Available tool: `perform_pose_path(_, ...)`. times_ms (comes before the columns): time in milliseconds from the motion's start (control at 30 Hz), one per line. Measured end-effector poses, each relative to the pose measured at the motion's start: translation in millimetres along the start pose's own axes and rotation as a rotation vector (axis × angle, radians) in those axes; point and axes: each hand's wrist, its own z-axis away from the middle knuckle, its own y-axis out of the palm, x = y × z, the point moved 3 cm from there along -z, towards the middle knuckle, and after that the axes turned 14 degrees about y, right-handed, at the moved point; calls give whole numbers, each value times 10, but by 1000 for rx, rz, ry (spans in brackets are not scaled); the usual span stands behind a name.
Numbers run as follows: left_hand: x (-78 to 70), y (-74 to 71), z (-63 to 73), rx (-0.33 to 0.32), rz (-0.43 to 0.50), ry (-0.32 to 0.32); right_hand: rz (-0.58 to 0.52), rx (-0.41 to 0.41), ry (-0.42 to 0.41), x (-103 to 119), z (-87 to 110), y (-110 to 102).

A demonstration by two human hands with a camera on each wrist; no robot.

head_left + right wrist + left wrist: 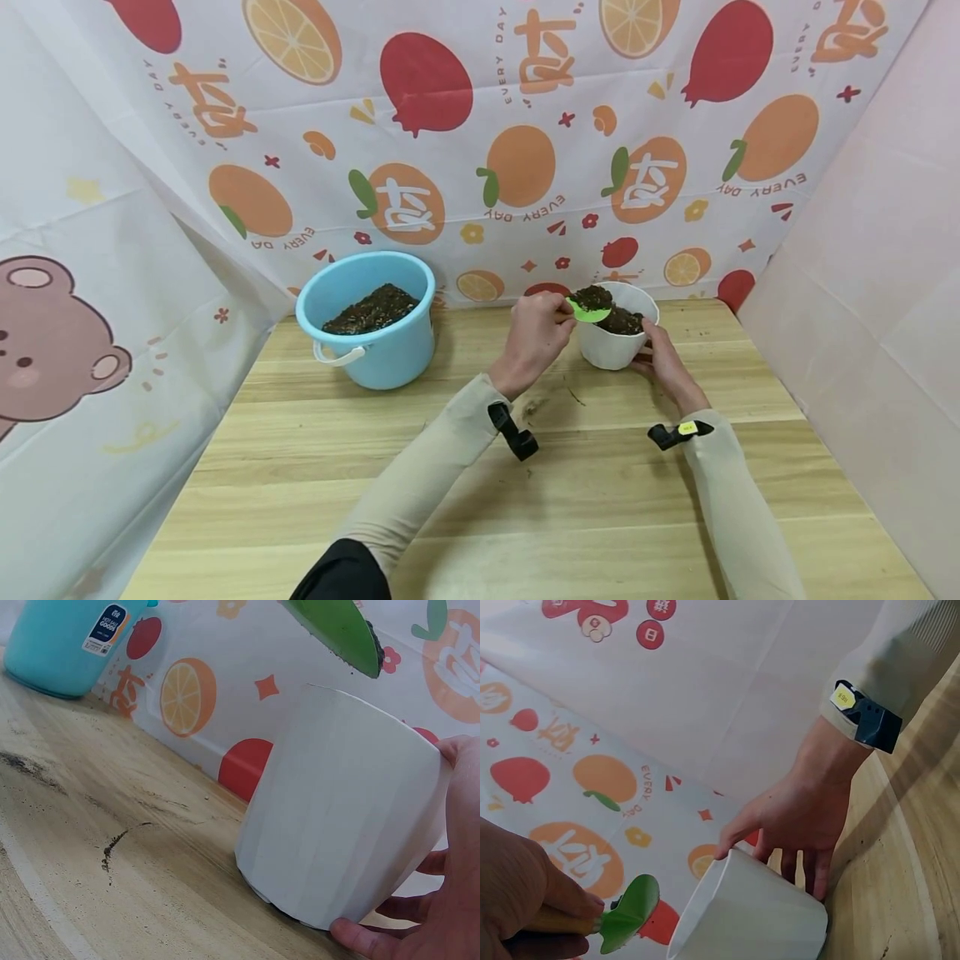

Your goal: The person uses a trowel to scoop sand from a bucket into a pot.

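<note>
My left hand (534, 340) grips the wooden handle (559, 921) of a small trowel with a green blade (630, 915). Dark soil (592, 297) is heaped on the blade, which is held over the left part of a white pot's rim. The white pot (337, 802) stands on the table and has soil (621, 321) inside. On its right side, my right hand (667, 364) holds the pot, thumb at the rim and fingers lower on the wall. In the right wrist view, the underside of the green blade shows above the rim.
A light blue bucket (382, 354) with soil inside stands at the back left of the wooden table (315, 500), its white handle (339, 357) hanging at the front. Soil crumbs (112, 847) lie on the wood. A fruit-printed cloth (465, 167) hangs behind.
</note>
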Motion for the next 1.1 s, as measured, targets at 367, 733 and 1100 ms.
perform_pose_path(367,-16,113,-30,52,-10,-4,-25,10,31,-15,-28,-18)
perform_pose_path(733,-26,208,-71,106,-32,-8,-17,15,23,-13,-24,-12)
perform_pose_path(1100,6,262,-128,155,-8,-19,-10,20,-6,30,-22,-15)
